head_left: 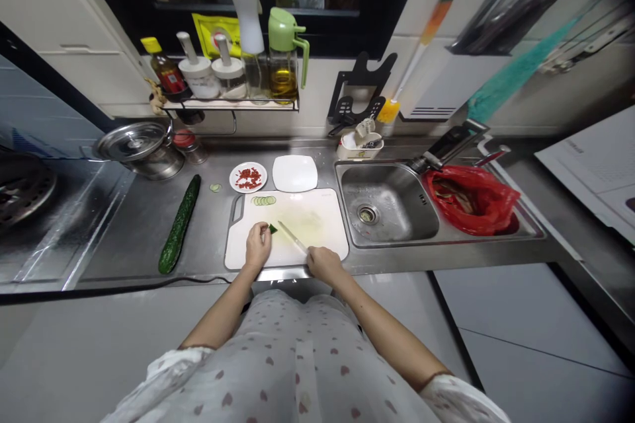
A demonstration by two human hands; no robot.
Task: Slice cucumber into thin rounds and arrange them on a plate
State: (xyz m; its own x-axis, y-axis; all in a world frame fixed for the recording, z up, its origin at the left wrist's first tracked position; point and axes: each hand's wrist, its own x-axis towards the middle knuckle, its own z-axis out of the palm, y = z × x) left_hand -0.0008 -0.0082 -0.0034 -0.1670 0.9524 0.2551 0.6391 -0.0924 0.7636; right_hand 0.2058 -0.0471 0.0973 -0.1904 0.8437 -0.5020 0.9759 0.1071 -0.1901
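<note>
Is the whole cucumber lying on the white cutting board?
No, the whole cucumber lies on the steel counter, apart from the cutting board and on its left side.

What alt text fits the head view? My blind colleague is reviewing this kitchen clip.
A person's left hand pins a small cucumber end on a white cutting board while the right hand holds a knife beside it. Cut slices lie at the board's far edge; a whole cucumber lies left, a sink right.

A whole cucumber (pixel 179 223) lies left; red bag (pixel 473 198) fills the sink (pixel 387 208).
</note>
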